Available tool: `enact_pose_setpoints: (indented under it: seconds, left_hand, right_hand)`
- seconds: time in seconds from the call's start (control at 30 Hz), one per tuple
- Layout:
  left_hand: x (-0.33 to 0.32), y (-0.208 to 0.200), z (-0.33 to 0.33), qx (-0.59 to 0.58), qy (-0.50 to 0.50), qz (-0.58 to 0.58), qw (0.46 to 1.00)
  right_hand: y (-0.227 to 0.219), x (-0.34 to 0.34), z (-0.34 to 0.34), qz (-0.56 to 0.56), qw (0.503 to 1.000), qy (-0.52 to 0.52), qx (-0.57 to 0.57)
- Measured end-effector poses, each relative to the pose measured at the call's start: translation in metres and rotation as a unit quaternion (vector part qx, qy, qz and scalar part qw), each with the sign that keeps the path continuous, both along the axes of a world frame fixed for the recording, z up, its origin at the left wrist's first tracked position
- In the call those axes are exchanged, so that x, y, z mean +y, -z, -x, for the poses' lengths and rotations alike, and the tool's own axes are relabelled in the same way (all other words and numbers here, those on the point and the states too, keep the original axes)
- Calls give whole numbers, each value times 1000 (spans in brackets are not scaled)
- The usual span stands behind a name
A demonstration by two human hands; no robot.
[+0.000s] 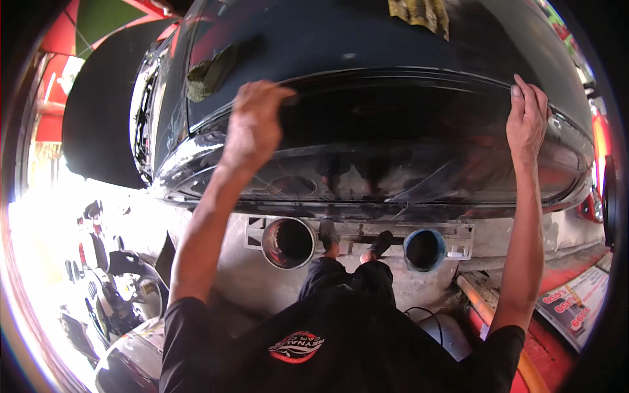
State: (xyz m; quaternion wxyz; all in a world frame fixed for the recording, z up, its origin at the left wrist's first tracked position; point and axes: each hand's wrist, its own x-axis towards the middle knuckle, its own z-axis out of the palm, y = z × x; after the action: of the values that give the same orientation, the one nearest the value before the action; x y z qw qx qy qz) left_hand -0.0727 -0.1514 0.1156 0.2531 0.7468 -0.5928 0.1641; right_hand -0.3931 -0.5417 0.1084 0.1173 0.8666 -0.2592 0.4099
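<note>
A black car [367, 177] stretches across the view in front of me, its glossy side below and its roof [341, 39] beyond. My left hand [255, 121] is raised over the left part of the roof edge, slightly blurred. Its fingers are curled in, and a small dark bit shows by the thumb; what it is I cannot make out. At the right end of the same edge, my right hand [528, 124] reaches up with fingers stretched along the bodywork. A dark trim line [406, 73] runs along the roof edge between both hands.
A greenish cloth [209, 75] and a yellowish cloth [419, 14] lie on the car. The black hood [98, 108] stands raised at left. My feet are on a grey plank [354, 245] between a white bucket [264, 243] and a blue bucket [424, 267]. A motorcycle [121, 298] is lower left.
</note>
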Motion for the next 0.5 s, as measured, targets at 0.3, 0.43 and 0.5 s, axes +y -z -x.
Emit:
enact_pose_setpoints:
  seconds: [0.3,0.43,0.5]
  left_hand:
    - [-40,-35,16,268,-90,13,959]
    - [-62,-38,16,121,24,-21,992]
    - [-61,-39,11,76,34,-30,996]
  right_hand:
    - [10,-5,6,-33,999,-20,-18]
    - [9,-10,13,-25,999,-24,-20]
    - [7,-5,9,-29,999,-10,-26]
